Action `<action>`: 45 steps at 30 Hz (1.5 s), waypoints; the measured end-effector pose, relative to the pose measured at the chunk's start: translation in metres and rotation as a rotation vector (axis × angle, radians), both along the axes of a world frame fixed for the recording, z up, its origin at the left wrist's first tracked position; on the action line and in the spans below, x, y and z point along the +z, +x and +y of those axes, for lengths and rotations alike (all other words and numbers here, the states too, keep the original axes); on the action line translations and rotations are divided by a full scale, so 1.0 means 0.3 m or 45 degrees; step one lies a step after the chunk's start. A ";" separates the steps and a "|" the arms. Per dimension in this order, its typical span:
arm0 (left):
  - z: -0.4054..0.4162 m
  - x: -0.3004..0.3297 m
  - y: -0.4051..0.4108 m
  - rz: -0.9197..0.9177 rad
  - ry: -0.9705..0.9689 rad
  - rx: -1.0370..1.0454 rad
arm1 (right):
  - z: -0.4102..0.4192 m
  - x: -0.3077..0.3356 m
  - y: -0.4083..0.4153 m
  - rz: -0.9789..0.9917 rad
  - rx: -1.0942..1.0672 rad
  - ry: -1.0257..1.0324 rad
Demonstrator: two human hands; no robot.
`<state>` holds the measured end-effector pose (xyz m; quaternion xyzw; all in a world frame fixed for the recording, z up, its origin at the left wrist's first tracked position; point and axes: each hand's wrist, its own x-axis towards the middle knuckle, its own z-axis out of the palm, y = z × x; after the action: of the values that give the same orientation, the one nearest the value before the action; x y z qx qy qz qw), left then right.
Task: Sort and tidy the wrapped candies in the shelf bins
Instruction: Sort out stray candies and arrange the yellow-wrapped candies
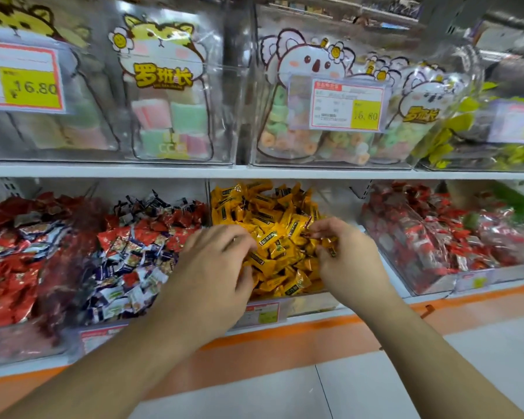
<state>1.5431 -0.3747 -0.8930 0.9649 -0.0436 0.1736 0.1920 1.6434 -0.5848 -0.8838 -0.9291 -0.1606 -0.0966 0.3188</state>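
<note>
Both hands sit in the yellow candy bin [330, 303]: left hand [215, 267] fingers curled into the pile's near-left, right hand [348, 255] pinching a yellow candy [327, 241] at near-right.

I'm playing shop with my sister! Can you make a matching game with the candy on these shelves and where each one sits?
Things:
1. yellow candies
2. koala bags
3. blue and white candies
4. left hand

Places:
A. upper shelf, behind a price tag
B. left edge of the yellow pile
C. lower shelf, middle bin
D. bin left of the yellow one

Pairs: 1-C, 2-A, 3-D, 4-B
</note>
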 end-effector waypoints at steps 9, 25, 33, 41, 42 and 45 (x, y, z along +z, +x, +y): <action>-0.175 -0.003 0.265 0.290 0.076 -0.258 | -0.045 -0.016 0.051 -0.060 -0.103 -0.076; -0.153 -0.006 0.226 0.390 0.125 -0.217 | -0.079 -0.043 0.050 -0.131 0.004 -0.153; -0.122 -0.045 0.227 0.338 0.183 -0.292 | -0.077 -0.055 0.062 -0.163 0.011 -0.157; -0.098 -0.041 0.213 0.229 0.195 -0.237 | -0.050 -0.108 0.081 -0.268 0.052 -0.192; -0.098 -0.038 0.211 0.220 0.207 -0.217 | -0.047 -0.116 0.083 -0.289 0.054 -0.208; -0.092 -0.032 0.201 0.192 0.235 -0.139 | -0.038 -0.132 0.086 -0.340 0.054 -0.256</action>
<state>1.6036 -0.4023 -0.9027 0.9850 -0.0974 0.0849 0.1144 1.6693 -0.5962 -0.9234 -0.9316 -0.2300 -0.1960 0.2019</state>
